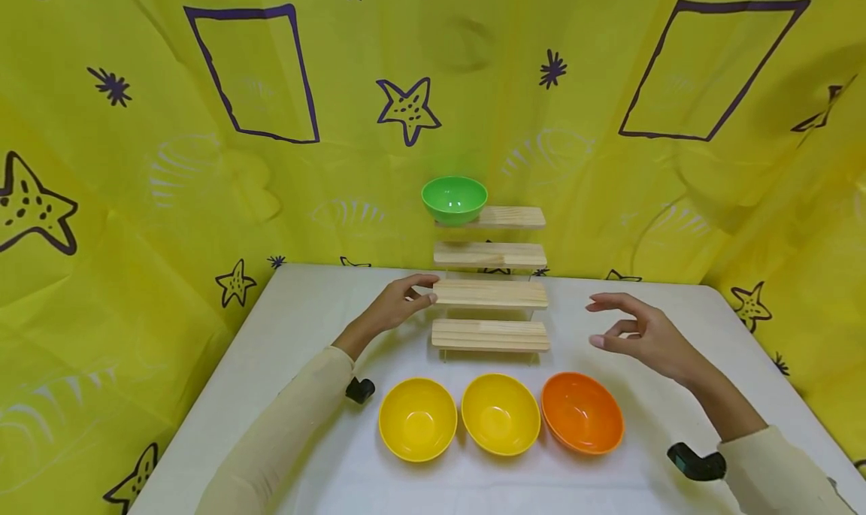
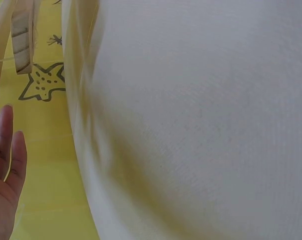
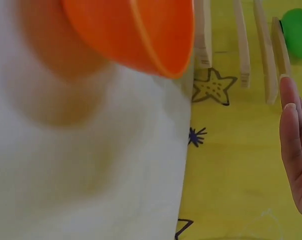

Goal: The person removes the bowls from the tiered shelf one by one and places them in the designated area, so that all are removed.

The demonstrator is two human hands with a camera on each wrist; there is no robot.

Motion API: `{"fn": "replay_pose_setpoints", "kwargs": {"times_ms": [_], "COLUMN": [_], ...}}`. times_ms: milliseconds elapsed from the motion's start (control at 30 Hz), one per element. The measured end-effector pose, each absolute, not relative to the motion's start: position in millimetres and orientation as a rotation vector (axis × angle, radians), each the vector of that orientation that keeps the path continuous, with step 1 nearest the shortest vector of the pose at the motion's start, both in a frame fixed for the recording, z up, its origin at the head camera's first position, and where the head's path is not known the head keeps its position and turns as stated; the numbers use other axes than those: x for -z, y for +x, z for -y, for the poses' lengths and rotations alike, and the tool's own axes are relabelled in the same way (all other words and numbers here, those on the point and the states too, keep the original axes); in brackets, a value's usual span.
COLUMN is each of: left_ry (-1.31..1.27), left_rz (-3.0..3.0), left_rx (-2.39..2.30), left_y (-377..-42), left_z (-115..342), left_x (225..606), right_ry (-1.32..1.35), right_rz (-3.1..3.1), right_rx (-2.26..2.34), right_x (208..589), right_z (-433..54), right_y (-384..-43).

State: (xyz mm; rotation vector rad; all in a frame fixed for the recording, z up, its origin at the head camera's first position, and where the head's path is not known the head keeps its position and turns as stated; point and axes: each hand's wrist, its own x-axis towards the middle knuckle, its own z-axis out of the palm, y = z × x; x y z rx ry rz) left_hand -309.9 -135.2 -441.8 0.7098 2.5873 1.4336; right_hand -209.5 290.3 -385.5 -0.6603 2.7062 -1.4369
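Note:
My left hand (image 1: 399, 302) pinches the left end of a plank, second from the bottom, on a tiered wooden stand (image 1: 490, 295). In the left wrist view, the fingers (image 2: 18, 155) reach up beside the wood. To the right of the stand, my right hand (image 1: 639, 333) hovers with loosely bent fingers and holds nothing. A green bowl (image 1: 455, 199) sits on the left part of the top plank. In front of the stand, a yellow bowl (image 1: 418, 420), another yellow bowl (image 1: 501, 415) and an orange bowl (image 1: 582, 413) form a row on the table.
The table wears a white cloth (image 1: 325, 440). Behind it and along both sides hangs a yellow sheet (image 1: 365, 169) printed with stars and frames. On each wrist a dark strap-on device (image 1: 697, 462) sticks out.

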Motion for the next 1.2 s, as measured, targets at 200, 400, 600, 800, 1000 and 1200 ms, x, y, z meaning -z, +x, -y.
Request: {"fn": "replay_pose_setpoints", "kwargs": {"times_ms": [200, 400, 600, 800, 1000, 1200], "left_ry": [0.704, 0.716, 0.727, 0.725, 0.710, 0.693], "left_rz": [-2.583, -2.587, -2.598, -2.590, -2.582, -2.579], "left_rx": [-1.442, -1.433, -1.434, -1.447, -1.448, -1.443], "left_y": [-309, -311, -311, -310, -310, -310], "left_z": [135, 135, 136, 135, 133, 134], "left_x": [443, 442, 443, 443, 442, 443], "right_ry": [-0.595, -0.555, -0.549, -0.557, -0.540, -0.525], "right_rz": [-2.704, -2.691, -2.667, -2.656, -2.657, -2.622], "right_rx": [1.451, 1.475, 1.483, 1.506, 1.547, 1.580], "right_x": [366, 351, 339, 328, 317, 310], "right_z": [-264, -239, -218, -198, -181, -168], "right_y": [-234, -259, -284, -304, -320, -332]}}
